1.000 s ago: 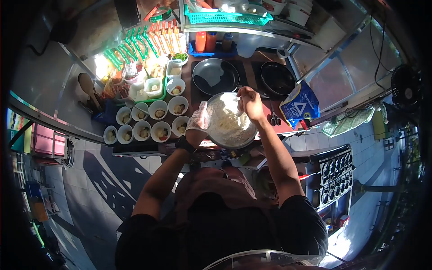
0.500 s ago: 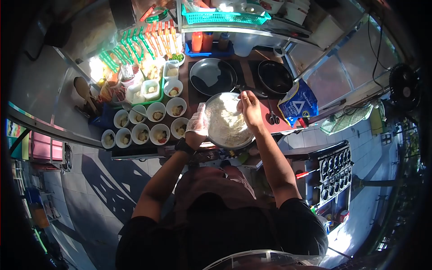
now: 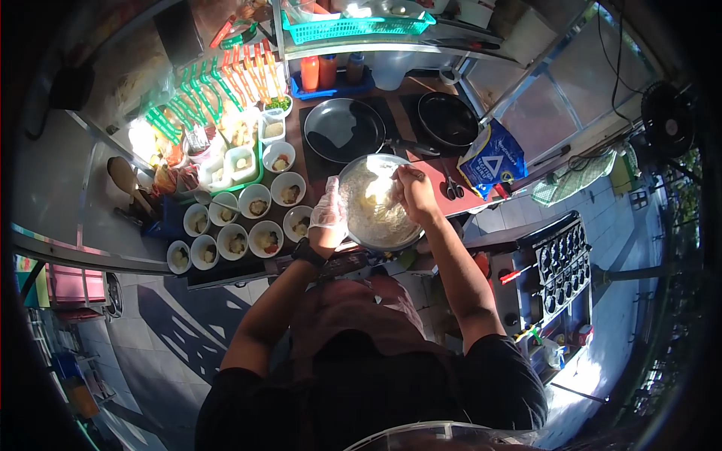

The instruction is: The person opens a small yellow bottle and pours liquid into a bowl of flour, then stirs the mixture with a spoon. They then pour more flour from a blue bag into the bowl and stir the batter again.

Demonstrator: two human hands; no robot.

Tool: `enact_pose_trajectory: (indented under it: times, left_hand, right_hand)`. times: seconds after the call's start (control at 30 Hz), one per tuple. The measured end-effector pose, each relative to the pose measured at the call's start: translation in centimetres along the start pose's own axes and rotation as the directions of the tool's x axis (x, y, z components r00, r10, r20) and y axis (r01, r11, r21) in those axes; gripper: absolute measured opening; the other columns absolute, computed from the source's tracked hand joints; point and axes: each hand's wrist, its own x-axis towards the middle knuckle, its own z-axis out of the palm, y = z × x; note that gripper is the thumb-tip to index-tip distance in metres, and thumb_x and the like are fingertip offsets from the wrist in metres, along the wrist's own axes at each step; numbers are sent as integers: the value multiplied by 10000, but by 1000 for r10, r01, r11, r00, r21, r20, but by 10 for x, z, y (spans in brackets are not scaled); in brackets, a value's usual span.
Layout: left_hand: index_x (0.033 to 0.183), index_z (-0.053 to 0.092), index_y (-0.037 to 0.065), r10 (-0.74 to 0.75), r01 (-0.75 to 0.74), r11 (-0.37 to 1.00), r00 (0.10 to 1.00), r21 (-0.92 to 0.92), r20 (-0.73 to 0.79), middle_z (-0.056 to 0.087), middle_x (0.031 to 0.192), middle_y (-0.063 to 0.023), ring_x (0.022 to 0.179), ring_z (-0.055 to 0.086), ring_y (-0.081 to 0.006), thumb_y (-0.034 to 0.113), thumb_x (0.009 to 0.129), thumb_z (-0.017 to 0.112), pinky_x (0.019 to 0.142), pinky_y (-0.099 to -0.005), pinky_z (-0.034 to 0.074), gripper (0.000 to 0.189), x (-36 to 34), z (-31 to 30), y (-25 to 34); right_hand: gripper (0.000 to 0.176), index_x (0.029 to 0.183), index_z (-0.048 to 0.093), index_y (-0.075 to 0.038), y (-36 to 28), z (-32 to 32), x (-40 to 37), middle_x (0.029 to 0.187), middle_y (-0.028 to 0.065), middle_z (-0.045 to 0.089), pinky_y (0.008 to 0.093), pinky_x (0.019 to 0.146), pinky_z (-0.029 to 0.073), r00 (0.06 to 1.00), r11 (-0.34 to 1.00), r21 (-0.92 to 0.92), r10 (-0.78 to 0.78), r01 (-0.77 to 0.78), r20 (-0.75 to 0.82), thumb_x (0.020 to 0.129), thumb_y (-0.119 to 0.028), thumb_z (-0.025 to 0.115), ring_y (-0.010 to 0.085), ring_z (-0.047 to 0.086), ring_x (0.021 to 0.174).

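A round metal mixing bowl (image 3: 380,242) holds pale, floury batter or dough (image 3: 368,197) with a bright sunlit patch. My left hand (image 3: 328,218), in a clear plastic glove, grips the bowl's left side, fingers along the outside of the rim. Over the right part of the bowl, my bare right hand (image 3: 416,197) is closed in a fist, around what looks like a handle. Glare and the fist hide what kind of tool it is. Just beyond the bowl sits a grey frying pan (image 3: 344,128), its black handle pointing toward my right hand.
Several white cups (image 3: 266,239) with portions of food stand left of the bowl. A darker pan (image 3: 448,120), scissors (image 3: 452,188) and a blue packet (image 3: 492,161) are at the right. Sauce bottles (image 3: 327,71) stand behind. A moulded black pan (image 3: 562,267) is lower right.
My right fist has turned and shifted slightly down over the bowl. The gloved left hand stays at the rim. The whole view has shifted a little.
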Motion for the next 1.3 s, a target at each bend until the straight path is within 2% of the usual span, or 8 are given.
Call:
enact_pose_trajectory:
  times: [0.13,0.27,0.4,0.5,0.63,0.77,0.93,1.3]
  left_hand:
    - [1566,306,26,50,-51,998,999,-34,-19,646,966,-226,810,653,-402,3,911,565,743,-479,526,705,-1,-8,7]
    - [1569,301,25,110,-111,994,992,1,-58,630,912,-212,778,642,-388,-9,911,559,726,-477,520,708,2,1,-5]
    - [1572,300,35,102,-102,995,993,-7,-54,623,880,-211,765,637,-389,-15,918,546,708,-489,509,700,1,2,-7]
    - [1576,292,44,130,-131,991,989,-13,-74,621,876,-212,762,636,-389,-11,923,546,701,-493,504,703,2,1,-4]
    - [1579,282,52,101,-100,995,992,8,-79,615,869,-208,760,634,-386,-7,934,543,698,-492,502,699,1,1,-3]
    - [1578,286,58,71,-71,997,996,-1,-59,618,879,-211,762,635,-389,-5,940,537,704,-497,502,688,1,3,-4]
    - [1572,297,59,82,-81,997,994,16,-75,641,918,-229,783,647,-406,-12,938,534,709,-499,507,681,2,2,-3]
    - [1566,310,51,62,-64,998,996,-25,-71,656,973,-243,802,655,-412,-9,944,529,731,-495,521,662,2,7,-8]
  right_hand:
    - [325,853,588,-8,-15,-6,4,550,-10,461,276,462,335,946,960,-114,-271,254,-176,1099,-195,486,84,417,455]
    - [337,866,600,0,6,5,2,552,6,463,284,492,377,999,997,-77,-2,-1,-39,1097,-226,504,101,423,466]
    - [344,849,611,-4,-15,-3,16,546,13,486,288,480,375,940,961,-186,-247,206,-234,1094,-221,505,100,440,465]
    - [360,834,610,-9,8,15,10,530,12,503,286,433,342,990,989,88,-110,118,-93,1096,-232,502,91,427,423]
    - [368,815,596,-17,-15,1,12,551,29,517,288,461,367,968,953,-279,-172,118,-180,1095,-236,499,98,449,454]
    - [343,849,599,-13,10,15,20,528,33,500,296,440,366,975,973,143,-157,180,-158,1094,-230,496,121,444,422]
    - [339,863,596,-2,-10,5,21,542,30,505,300,426,350,960,952,-256,-216,166,-179,1096,-230,502,115,445,426]
    - [336,835,607,4,-9,15,16,554,43,546,279,477,384,954,966,-111,-251,235,-165,1078,-205,506,102,501,475]
